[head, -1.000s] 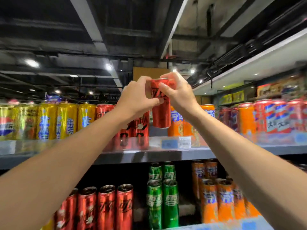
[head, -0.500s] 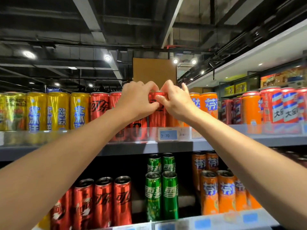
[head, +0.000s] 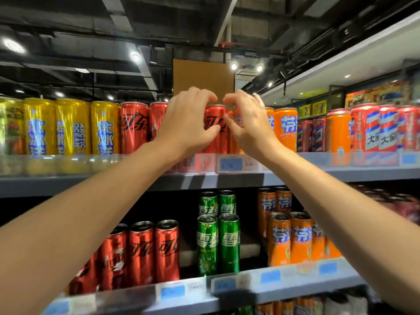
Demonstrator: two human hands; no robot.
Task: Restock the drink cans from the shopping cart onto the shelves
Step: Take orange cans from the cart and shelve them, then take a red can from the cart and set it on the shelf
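Red can (head: 215, 130) upright on top shelf (head: 238, 178), between red and orange rows. Left hand (head: 186, 123) cupping its side, right hand (head: 247, 123) loosely curled beside; better withdrawn gently, label forward.

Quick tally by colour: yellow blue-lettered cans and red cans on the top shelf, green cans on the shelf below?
Yellow cans: 3
Red cans: 3 showing, any behind the hands hidden
Green cans: 4
Total: 10
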